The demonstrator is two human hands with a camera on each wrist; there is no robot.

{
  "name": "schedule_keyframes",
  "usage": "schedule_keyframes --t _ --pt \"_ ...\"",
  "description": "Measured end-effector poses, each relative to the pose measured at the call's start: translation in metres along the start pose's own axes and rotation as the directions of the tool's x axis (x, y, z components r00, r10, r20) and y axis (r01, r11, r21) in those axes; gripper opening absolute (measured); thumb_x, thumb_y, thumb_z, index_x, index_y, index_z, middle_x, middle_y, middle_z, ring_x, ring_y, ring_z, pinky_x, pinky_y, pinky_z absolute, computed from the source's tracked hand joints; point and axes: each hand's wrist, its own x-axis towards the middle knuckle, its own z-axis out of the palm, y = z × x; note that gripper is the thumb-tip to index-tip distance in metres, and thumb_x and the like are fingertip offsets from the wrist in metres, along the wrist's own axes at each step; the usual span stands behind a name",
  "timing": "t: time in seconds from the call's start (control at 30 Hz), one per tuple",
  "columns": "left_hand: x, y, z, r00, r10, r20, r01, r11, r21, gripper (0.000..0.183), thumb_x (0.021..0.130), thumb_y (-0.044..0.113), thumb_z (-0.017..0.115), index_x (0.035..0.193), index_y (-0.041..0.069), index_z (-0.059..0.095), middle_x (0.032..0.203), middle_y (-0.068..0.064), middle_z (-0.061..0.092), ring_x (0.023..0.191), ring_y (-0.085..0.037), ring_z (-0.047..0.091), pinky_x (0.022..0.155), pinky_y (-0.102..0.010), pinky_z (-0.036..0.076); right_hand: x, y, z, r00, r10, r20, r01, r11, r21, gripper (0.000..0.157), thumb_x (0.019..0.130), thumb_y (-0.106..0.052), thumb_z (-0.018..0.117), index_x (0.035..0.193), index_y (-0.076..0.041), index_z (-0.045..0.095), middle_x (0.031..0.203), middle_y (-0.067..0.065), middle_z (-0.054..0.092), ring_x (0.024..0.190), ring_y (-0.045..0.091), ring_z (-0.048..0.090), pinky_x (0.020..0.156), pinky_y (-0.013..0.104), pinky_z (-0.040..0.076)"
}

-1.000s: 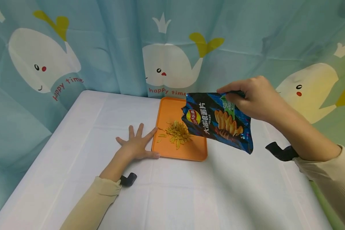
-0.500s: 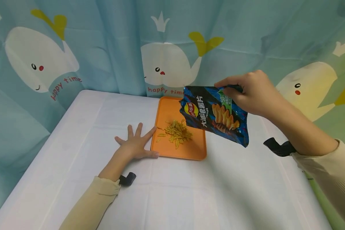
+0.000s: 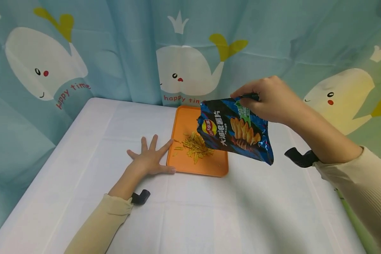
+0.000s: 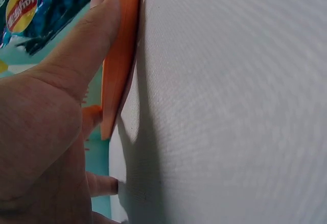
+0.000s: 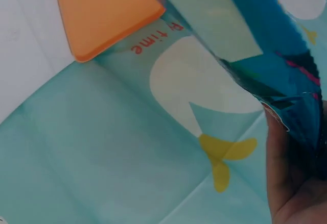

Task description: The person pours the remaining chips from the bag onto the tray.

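Observation:
My right hand (image 3: 268, 98) pinches the upper right corner of a dark blue chip bag (image 3: 233, 130), which hangs tilted in the air above an orange tray (image 3: 209, 169). The bag's left end points over a heap of yellow chip pieces (image 3: 195, 148) lying on the tray. With fingers spread, my left hand (image 3: 150, 160) rests at the tray's left side. Its thumb and index finger touch the tray's edge, as the left wrist view shows for the thumb (image 4: 97, 35). In the right wrist view the back of the bag (image 5: 265, 40) appears above my fingers. The bag's inside is hidden.
A white cloth (image 3: 190, 218) covers the table under the tray. Behind the table hangs a blue curtain (image 3: 124, 53) printed with white whales. A few loose chip bits (image 3: 177, 149) lie left of the heap. Each wrist wears a black camera mount (image 3: 141, 197).
The right hand and the bag rise, then move slightly left and the bag dips again, its left end over the chip pieces. The left hand keeps its place at the tray.

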Motion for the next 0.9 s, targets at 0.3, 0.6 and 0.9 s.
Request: schedule_keyframes --t 0.3,0.6,0.9 --pt "-0.002 -0.001 -0.001 1.000 0.006 -0.006 -0.006 1.000 -0.007 0.113 0.071 0.079 0.069 0.160 0.041 0.010 0.166 -0.021 -0.010 0.144 -0.058 -0.017 0.088 -0.092 0.000 0.001 -0.004 0.002 0.999 -0.040 -0.032 0.040 0.999 -0.007 0.026 0.097 -0.011 0.061 0.116 -0.019 0.077 0.054 0.000 0.054 0.039 0.016 0.035 0.043 0.028 0.031" --pt "-0.001 -0.001 0.000 1.000 0.003 -0.002 -0.003 1.000 -0.015 0.113 0.071 0.078 0.069 0.160 0.041 0.010 0.166 -0.021 -0.010 0.144 -0.058 -0.018 0.087 -0.092 -0.001 -0.014 0.008 0.008 0.991 -0.032 -0.130 0.039 0.998 0.055 0.025 0.096 -0.012 0.063 0.115 -0.020 0.077 0.090 0.002 0.076 0.052 0.014 0.046 0.053 0.027 0.036" --pt "-0.002 -0.001 -0.001 1.000 0.011 -0.002 -0.011 1.000 -0.006 0.112 0.072 0.078 0.068 0.160 0.040 0.010 0.166 -0.021 -0.010 0.144 -0.058 -0.017 0.087 -0.092 0.000 -0.062 0.039 0.035 0.965 0.107 -0.239 -0.018 0.937 0.348 0.027 0.096 -0.010 0.066 0.122 -0.015 0.073 0.104 -0.005 0.075 0.073 0.005 0.063 0.062 0.012 0.049"
